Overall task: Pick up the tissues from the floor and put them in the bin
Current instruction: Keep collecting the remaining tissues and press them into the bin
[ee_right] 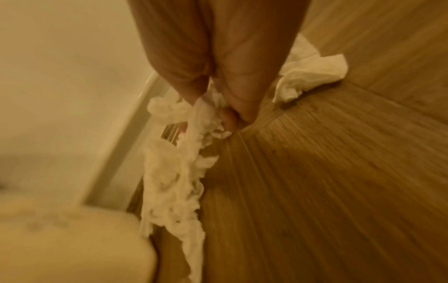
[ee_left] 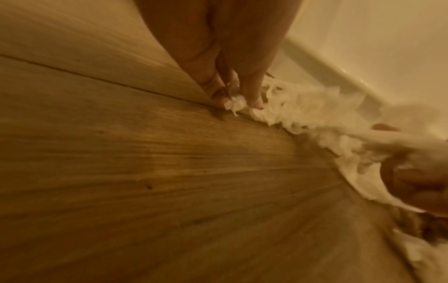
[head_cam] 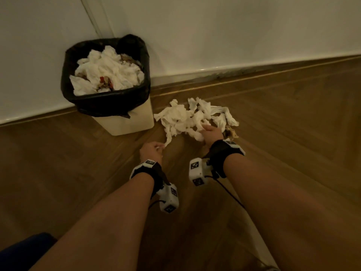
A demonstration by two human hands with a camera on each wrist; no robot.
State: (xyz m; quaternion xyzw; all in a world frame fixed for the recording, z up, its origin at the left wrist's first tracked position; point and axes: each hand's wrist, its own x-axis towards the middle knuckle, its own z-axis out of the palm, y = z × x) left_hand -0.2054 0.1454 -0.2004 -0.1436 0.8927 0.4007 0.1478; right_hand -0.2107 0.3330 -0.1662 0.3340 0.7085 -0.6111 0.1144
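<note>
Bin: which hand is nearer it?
Left. The left hand pinches a tissue strand on the floor just in front of the bin; the right hand grips the tissues farther to the bin's right.

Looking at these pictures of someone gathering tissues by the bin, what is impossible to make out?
- Head view: what lies under the tissues in the bin; only red scraps peek through.
- Head view: the brownish scrap past the right hand is too small and dim to name.
- Left wrist view: the right hand is blurred and cut off by the edge.
- Right wrist view: the bin's side is blurred and cut off by the frame.
</note>
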